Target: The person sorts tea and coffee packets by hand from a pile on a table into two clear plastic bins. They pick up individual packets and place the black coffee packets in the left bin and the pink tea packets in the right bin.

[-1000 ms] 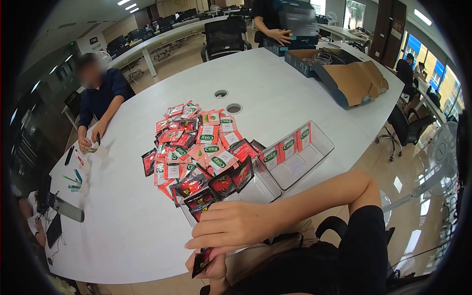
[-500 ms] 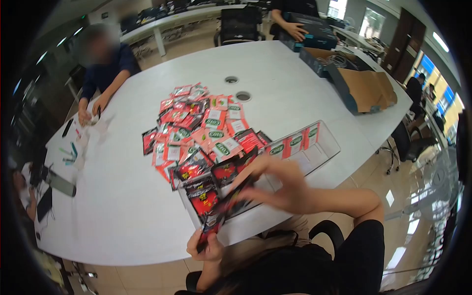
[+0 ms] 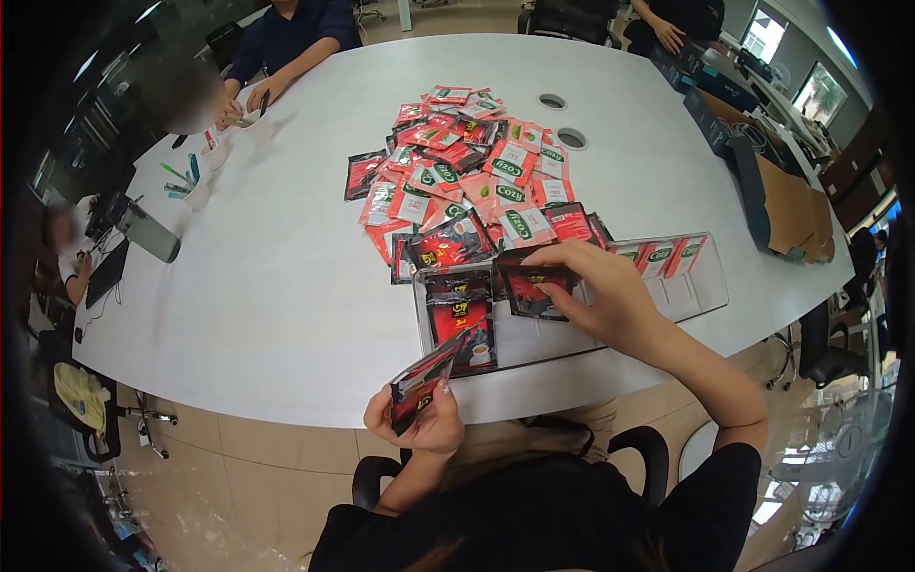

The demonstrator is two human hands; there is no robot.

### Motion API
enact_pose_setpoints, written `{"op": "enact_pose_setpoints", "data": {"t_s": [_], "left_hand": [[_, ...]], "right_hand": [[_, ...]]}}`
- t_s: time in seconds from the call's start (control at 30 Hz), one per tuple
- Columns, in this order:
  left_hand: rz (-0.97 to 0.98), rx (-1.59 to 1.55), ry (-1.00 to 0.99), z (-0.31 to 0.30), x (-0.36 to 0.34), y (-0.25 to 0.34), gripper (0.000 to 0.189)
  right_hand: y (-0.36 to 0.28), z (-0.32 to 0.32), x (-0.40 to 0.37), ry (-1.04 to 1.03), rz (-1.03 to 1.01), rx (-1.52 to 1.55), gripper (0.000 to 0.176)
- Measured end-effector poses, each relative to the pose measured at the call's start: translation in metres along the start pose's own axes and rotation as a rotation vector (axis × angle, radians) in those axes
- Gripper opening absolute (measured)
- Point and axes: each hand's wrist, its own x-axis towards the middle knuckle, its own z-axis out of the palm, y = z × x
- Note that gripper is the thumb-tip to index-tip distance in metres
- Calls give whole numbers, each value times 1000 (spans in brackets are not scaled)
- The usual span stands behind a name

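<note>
A clear tray sits at the near edge of the white desk. Beyond the tray, a loose pile of sachets spreads toward the desk's middle: pink and red Cozy packets mixed with black ones. Its nearest packets touch the tray's far wall. Farther past the tray are two round cable holes. To the tray's right lies an open cardboard box. Far to the tray's left stand cups with pens, and beyond them a person in dark blue sleeves rests both hands on the desk.

Cozy packets stand upright in the tray's right compartment. Black-and-red G7 packets lie stacked in its left one.

The right hand reaches over the tray's middle. Thumb and fingers pinch a G7 sachet, black with red print, held flat just above the left compartment, beside the stack there.

The left hand is off the desk edge, on the near side of the tray. It is closed around a bundle of G7 sachets, which is tilted up toward the tray and overlaps its front wall in view.
</note>
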Motion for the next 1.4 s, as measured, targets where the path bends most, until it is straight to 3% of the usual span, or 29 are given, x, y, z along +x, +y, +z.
{"op": "enact_pose_setpoints", "data": {"t_s": [0.27,0.37,0.47,0.57,0.63,0.77,0.87,0.97,1.07,1.1,1.2,1.4], "left_hand": [[-120,-141,-69,-5,0,-1,52],[-133,-156,-70,-4,1,-1,51],[-129,-164,-41,1,4,1,47],[-140,-169,7,4,6,5,43],[-149,-151,-2,0,2,0,48],[-268,-204,79,-1,2,3,39],[-254,-235,83,2,6,3,39],[-242,-330,79,2,6,-2,41],[-264,-406,73,3,8,0,41],[-273,-429,66,2,9,0,42],[-279,-403,50,1,10,0,43],[-290,-391,44,2,9,0,43]], "right_hand": [[10,13,5,34,-242,-398,38],[10,17,8,21,-197,-413,59],[8,20,10,-125,-143,-515,85],[10,23,11,-198,-103,-577,94],[8,23,11,-168,-120,-587,94],[6,22,9,-126,-129,-555,89],[-8,18,12,-2,-236,-509,76],[-15,16,8,-45,-362,-232,45],[-36,19,0,-540,38,126,26],[-38,22,2,-721,87,107,35],[-31,46,-5,-712,61,237,45],[-33,45,13,-729,67,58,53]]}}
